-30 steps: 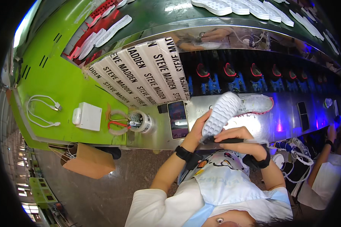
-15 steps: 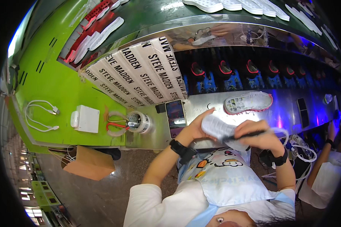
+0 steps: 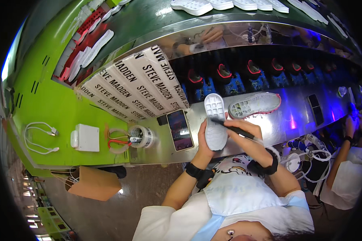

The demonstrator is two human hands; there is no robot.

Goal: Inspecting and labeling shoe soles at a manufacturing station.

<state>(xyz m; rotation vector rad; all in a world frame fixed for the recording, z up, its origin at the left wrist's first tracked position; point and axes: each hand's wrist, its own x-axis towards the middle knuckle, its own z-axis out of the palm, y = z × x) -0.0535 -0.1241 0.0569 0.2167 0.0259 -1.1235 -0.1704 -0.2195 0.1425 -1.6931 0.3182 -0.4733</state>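
What I can't make out

From here, the white sole (image 3: 214, 130) hides most fingers of the left hand (image 3: 204, 145). I can't tell whether the black tool (image 3: 241, 131) touches it. My view's upper edge crops the row of soles (image 3: 192, 6). Near the counter's (image 3: 283, 125) right end, a co-worker's hand (image 3: 351, 123) is too dim.

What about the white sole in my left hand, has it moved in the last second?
Yes: the white sole has moved left, closer to the resting phone on its left.
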